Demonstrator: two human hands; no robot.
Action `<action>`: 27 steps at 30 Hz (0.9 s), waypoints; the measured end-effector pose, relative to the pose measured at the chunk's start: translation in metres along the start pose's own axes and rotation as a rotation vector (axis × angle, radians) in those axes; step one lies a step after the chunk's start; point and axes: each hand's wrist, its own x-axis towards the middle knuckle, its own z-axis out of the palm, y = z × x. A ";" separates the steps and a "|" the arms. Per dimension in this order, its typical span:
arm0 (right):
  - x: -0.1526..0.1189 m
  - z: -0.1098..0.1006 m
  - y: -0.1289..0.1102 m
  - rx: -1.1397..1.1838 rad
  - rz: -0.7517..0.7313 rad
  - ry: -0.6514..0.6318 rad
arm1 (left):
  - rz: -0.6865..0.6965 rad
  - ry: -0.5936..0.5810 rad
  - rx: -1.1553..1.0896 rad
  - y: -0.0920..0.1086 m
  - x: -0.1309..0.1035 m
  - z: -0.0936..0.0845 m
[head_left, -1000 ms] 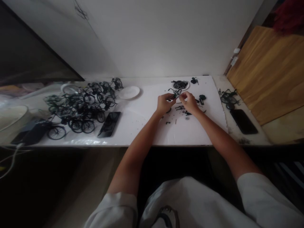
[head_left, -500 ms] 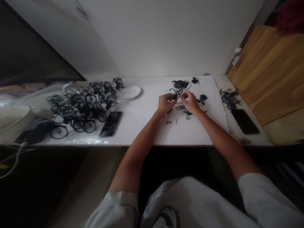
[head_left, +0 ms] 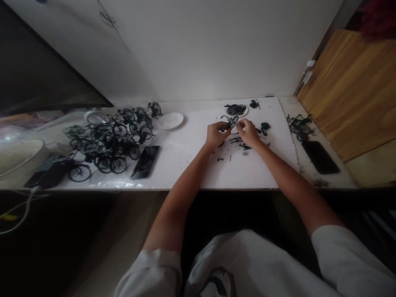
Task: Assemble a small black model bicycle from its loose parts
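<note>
My left hand [head_left: 215, 134] is closed around a small dark model bicycle [head_left: 231, 122], its wheel and handlebar standing out past the fingers. Right beside that wheel, my right hand [head_left: 246, 131] has its thumb and fingers pinched together; whatever may be between them is too small to make out. Under and around the hands lie dark bicycle parts [head_left: 236, 140] and a few tiny pieces [head_left: 220, 159]. Behind the hands, a small plate [head_left: 245, 112] bears a heap of black parts [head_left: 235, 109].
Many finished-looking model bicycles [head_left: 114, 140] crowd the table's left side, near a white plate [head_left: 170, 121] and a phone [head_left: 145, 162]. At right are another phone [head_left: 321, 157], more bicycle parts [head_left: 300, 123] and a wooden board [head_left: 355, 95]. A white bucket [head_left: 18, 154] stands far left.
The view has shifted slightly. Both hands stay almost in the same place, the left still holding the model bicycle and the right still pinched beside its wheel.
</note>
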 end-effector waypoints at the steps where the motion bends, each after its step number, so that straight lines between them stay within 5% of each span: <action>1: 0.000 -0.001 0.000 -0.004 -0.015 -0.017 | -0.005 0.001 0.006 0.000 0.000 0.000; 27: -0.002 -0.008 -0.019 0.172 0.093 -0.029 | 0.000 -0.049 -0.012 -0.008 0.001 -0.003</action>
